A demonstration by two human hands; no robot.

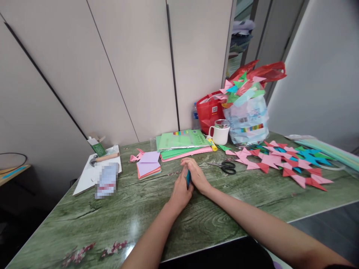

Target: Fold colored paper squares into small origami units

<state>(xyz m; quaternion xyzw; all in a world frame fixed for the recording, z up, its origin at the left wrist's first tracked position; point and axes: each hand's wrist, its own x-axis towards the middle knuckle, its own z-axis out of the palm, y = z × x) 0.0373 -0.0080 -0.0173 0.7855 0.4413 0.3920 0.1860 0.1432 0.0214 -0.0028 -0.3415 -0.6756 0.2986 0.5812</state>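
Near the middle of the table, my left hand (180, 191) and my right hand (198, 176) close in from both sides on a small stack of blue-edged paper (188, 179). It stands on edge between my palms, and most of it is hidden by the fingers. To the left of my hands sits a pile of square paper sheets (148, 166), purple on top with orange and other colours beneath. Black-handled scissors (228, 167) lie just right of my right hand.
Folded pink, red and blue paper stars (269, 160) spread over the right side. Behind stand a white mug (219, 133), green paper packs (182, 141) and a stuffed plastic bag (248, 119). A hammer (105, 158) rests on a white board (84, 181) at left.
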